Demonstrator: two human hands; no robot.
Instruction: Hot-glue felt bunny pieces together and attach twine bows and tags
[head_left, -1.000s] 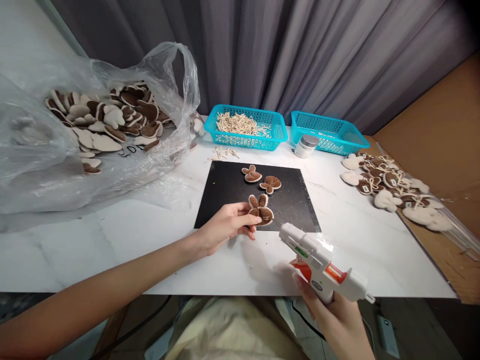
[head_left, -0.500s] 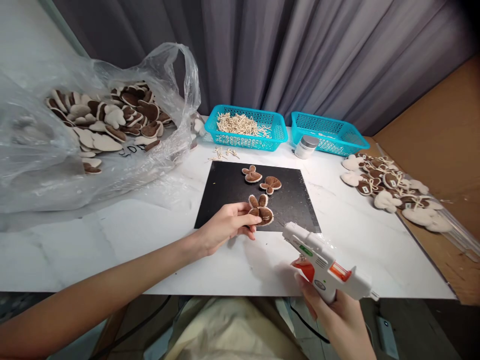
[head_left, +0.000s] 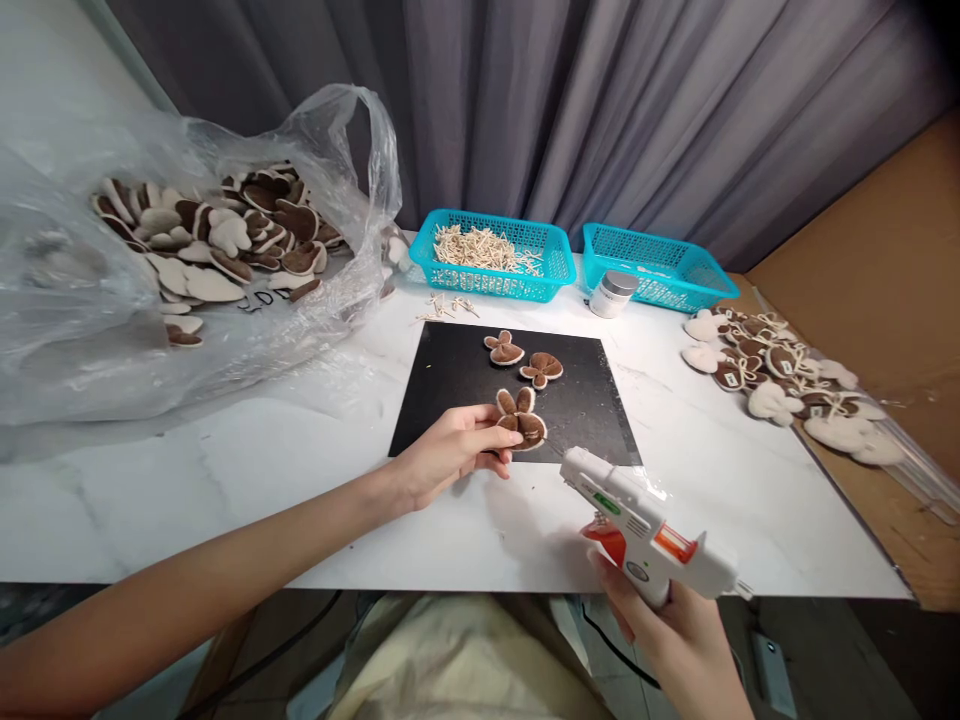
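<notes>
My left hand pinches a brown plush bunny-head piece with pale fluffy edging, held over the near edge of a black mat. Its two ears point away from me. In my right hand is a white hot glue gun with an orange trigger. The nozzle points left toward the plush piece, close to its right side; I cannot tell whether it touches. Farther back on the mat lie two similar brown pieces, one plush piece at left and another plush piece at right.
A clear plastic bag of plush pieces fills the left. At the back stand a blue basket of small cream bows, a second blue basket and a lidded jar. Bow-trimmed plush pieces lie at right, beside a cardboard panel.
The glue gun in my right hand has shifted slightly left, its nozzle nearer the plush piece. My left hand and the piece stay almost still.
</notes>
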